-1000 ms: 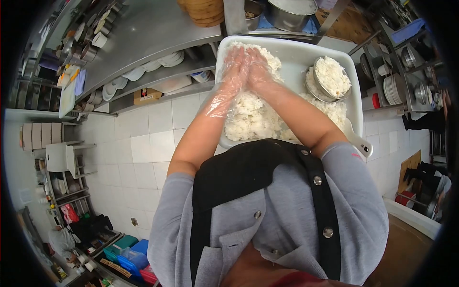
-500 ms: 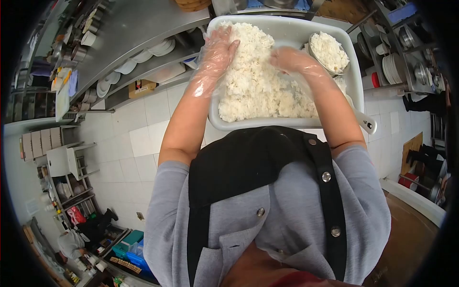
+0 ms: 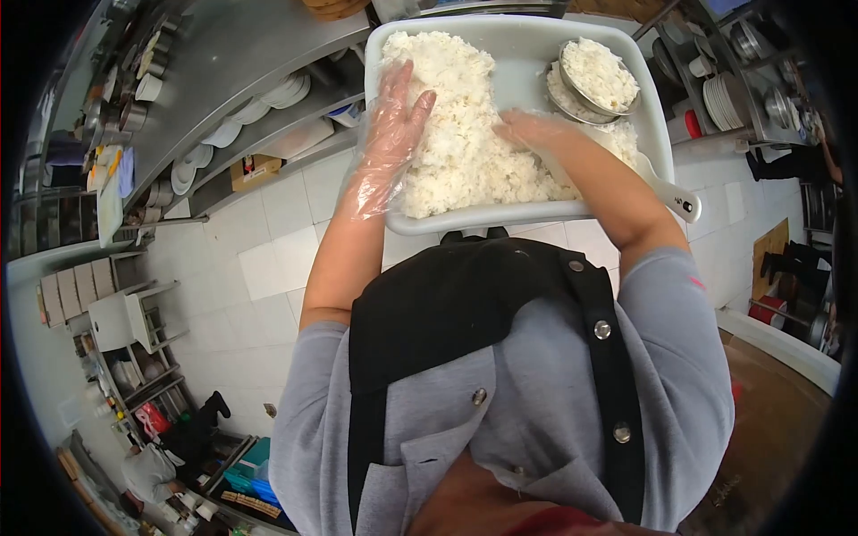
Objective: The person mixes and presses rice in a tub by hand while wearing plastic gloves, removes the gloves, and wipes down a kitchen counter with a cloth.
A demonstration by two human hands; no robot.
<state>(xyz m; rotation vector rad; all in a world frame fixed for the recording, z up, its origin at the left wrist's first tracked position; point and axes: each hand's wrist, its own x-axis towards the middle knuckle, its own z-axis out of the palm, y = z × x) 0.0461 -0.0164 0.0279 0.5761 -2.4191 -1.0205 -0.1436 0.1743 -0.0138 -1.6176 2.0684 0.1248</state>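
Observation:
White rice (image 3: 456,134) fills the left and near parts of a large white tub (image 3: 527,29). My left hand (image 3: 396,125), in a clear plastic glove, lies at the tub's left edge against the rice, fingers spread. My right hand (image 3: 532,129), also gloved, touches the right side of the rice mound; its fingers look stretched out, slightly blurred. Two metal bowls of rice, the upper one (image 3: 601,76) resting on the lower, stand in the tub's back right corner. A white handle (image 3: 681,202) sticks out over the right rim.
A steel counter (image 3: 241,54) with plates (image 3: 286,92) on its lower shelf runs along the left. Racks with stacked plates (image 3: 722,100) stand at the right. Another person (image 3: 147,473) is at the lower left, and part of a person (image 3: 791,165) shows at the far right.
My hands were together at the back left of the rice; they have since parted, my right hand moving right and toward me. The tub now sits higher in view.

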